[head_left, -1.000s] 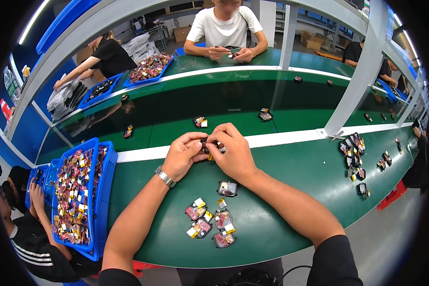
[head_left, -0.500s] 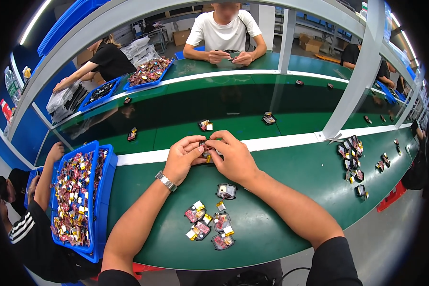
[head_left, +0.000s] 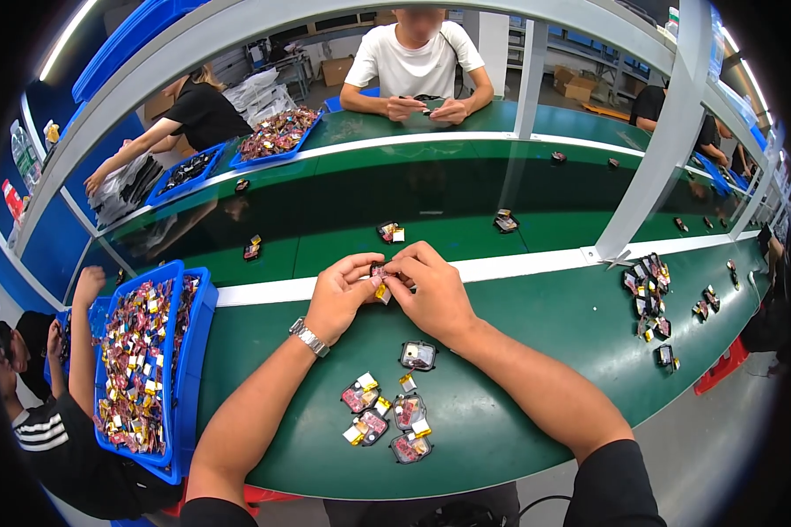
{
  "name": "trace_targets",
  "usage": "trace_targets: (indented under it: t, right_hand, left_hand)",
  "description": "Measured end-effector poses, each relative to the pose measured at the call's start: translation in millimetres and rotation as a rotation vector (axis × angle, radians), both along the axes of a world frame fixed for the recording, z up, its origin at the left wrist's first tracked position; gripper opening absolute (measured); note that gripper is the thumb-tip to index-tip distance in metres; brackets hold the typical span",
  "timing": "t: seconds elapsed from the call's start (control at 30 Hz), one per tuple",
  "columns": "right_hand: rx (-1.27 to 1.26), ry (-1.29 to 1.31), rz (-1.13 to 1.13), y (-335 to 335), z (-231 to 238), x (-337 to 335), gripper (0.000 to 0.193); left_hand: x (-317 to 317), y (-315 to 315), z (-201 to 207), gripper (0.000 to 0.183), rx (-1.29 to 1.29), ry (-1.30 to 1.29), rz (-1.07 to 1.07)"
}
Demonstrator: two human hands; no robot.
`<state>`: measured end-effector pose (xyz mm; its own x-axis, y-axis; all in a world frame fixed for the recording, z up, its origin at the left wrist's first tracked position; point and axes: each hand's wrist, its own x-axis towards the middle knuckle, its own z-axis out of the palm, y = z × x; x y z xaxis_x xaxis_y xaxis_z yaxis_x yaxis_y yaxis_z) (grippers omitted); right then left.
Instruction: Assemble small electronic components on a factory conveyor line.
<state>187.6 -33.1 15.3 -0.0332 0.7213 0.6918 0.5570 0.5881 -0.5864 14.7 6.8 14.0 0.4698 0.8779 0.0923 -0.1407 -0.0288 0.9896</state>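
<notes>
Above the green table, near the white rail, both my hands hold one small electronic unit (head_left: 379,271) with a dark casing, a red circuit board and a yellow-edged battery hanging below. My left hand (head_left: 344,294), with a metal watch on its wrist, pinches it from the left. My right hand (head_left: 425,292) grips it from the right with thumb and fingertips. Fingers hide most of the unit. Nearer me on the table lie a dark-rimmed clear casing (head_left: 418,355), a small loose-looking battery piece (head_left: 407,382) and several similar units (head_left: 410,410) with red boards.
Stacked blue bins (head_left: 198,378) full of red-board parts stand at left, beside a co-worker's arm (head_left: 83,334). Beyond the rail, a green belt (head_left: 325,250) carries scattered units. More units (head_left: 649,294) are heaped at right near a metal post (head_left: 646,167). Another person (head_left: 410,66) works opposite.
Units on the belt have shifted to the right. My fingers have moved slightly around the unit, and its battery hangs lower. The co-worker's raised hand at left has moved left.
</notes>
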Motion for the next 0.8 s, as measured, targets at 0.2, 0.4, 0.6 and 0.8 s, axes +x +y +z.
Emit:
trace_targets:
  t: [0.2,0.4,0.6,0.8]
  right_hand:
    - [-0.033,0.012,0.011,-1.9,0.7,-1.1,0.008]
    - [-0.03,0.001,0.047,-1.8,-1.0,-1.4,0.015]
    - [-0.138,0.111,0.041,-1.4,-0.8,-3.7,0.014]
    - [-0.301,0.252,-0.002,1.0,-0.7,-6.2,0.017]
  left_hand:
    - [1.8,0.3,-2.0,0.033,0.045,0.033,0.032]
    - [0.5,4.2,-8.2,0.032,0.045,0.021,0.044]
    - [2.4,2.5,-9.3,0.03,0.054,0.028,0.04]
    - [5.1,0.4,-9.5,0.028,0.087,0.068,0.066]
